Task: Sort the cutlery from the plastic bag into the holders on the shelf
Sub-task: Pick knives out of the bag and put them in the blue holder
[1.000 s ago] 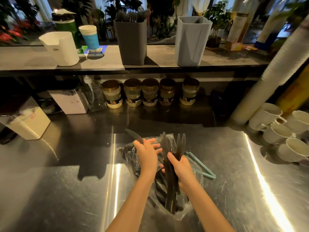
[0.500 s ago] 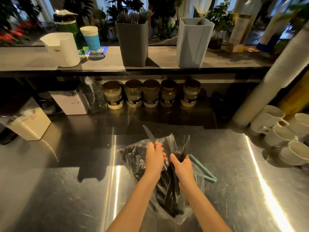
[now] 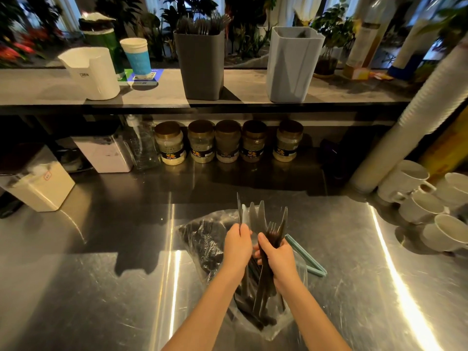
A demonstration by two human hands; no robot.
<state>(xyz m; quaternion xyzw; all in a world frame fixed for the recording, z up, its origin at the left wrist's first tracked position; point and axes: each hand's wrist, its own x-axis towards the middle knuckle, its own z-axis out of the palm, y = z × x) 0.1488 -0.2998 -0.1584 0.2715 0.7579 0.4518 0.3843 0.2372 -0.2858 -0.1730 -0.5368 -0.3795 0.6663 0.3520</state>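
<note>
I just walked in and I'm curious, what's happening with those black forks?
A person is sorting black plastic cutlery from a plastic bag on the steel counter. The left hand pinches one knife; the right hand grips a bunch of forks and knives. The dark grey holder on the shelf already holds forks.

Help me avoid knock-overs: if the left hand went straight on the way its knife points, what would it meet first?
Probably the gold-lidded jars under the shelf: the left hand aims its knife away across the counter toward them. Depth is unclear, so this is a guess.
</note>
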